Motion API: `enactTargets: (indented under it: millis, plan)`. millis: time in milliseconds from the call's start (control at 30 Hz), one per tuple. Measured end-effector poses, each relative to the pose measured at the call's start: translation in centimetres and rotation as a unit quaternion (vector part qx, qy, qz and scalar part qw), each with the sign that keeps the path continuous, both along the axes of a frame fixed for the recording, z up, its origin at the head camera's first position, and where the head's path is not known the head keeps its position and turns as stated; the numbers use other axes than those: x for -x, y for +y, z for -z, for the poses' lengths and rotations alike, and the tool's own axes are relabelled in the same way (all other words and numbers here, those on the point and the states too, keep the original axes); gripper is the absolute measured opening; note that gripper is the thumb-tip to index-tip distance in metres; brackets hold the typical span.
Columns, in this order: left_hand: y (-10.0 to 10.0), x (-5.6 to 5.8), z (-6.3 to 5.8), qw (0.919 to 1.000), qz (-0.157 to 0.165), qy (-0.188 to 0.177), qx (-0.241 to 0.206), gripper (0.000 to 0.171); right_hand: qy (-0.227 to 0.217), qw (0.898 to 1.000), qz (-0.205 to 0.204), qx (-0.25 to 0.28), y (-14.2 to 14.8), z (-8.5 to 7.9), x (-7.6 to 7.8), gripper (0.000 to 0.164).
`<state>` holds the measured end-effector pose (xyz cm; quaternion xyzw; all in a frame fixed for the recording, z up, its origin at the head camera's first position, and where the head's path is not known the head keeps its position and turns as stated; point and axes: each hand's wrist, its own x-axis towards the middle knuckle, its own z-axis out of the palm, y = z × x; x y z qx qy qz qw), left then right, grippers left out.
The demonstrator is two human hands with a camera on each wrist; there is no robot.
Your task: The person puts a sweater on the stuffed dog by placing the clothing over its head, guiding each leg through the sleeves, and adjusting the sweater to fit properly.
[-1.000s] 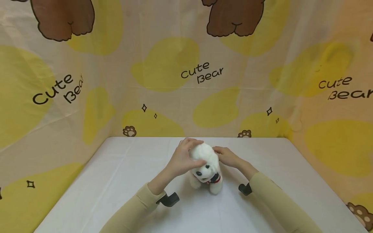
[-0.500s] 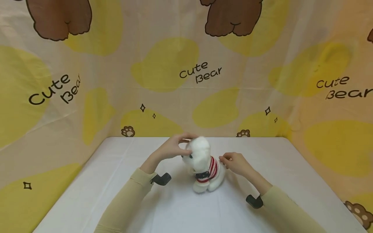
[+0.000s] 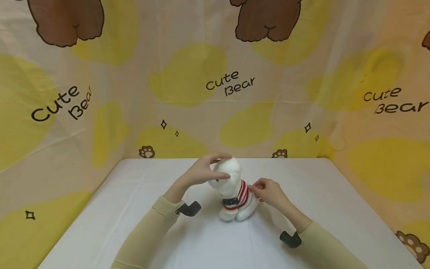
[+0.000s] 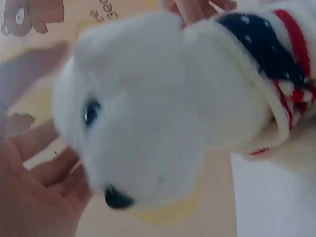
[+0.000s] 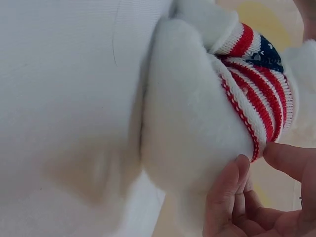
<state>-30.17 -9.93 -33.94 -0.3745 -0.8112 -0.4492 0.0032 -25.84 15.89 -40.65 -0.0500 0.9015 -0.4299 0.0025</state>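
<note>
A white plush dog [image 3: 246, 211] sits upright on the white table, turned side-on with its nose to the left. My left hand [image 3: 201, 170] holds its head [image 4: 143, 108] from the left, thumb on the near side and fingers over the top. The dog wears a striped red-and-white knitted sweater [image 5: 259, 94] with a dark blue, white-flecked part near the neck. At the dog's back, my right hand [image 3: 270, 192] pinches at the sweater's rear hem, thumb on the hem and fingertips by the fur. The dog's far side is hidden.
The white table [image 3: 161, 231] extends around the dog. A cloth backdrop [image 3: 188, 78] with yellow patches and printed bears stands behind and on both sides. Black camera mounts [image 3: 190, 208] stick out from both wrists.
The dog has turned from facing forward to facing left, my left hand staying on its head. My right hand came away from behind it, then moved in to the sweater's rear hem.
</note>
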Motion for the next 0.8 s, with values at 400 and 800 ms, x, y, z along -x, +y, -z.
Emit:
enactTargets:
  millis: [400,800]
  plan:
    - [1.7,-1.0,-0.7,0.9935,-0.071,0.050,0.073,0.057,0.018,0.998,0.022,-0.063,0.6,-0.1,-0.5,0.014]
    - [1.5,-1.1,-0.3,0.9945,-0.073,0.046,0.059,0.055,-0.024,0.997,0.040,-0.057,0.7,0.5,-2.1,0.022]
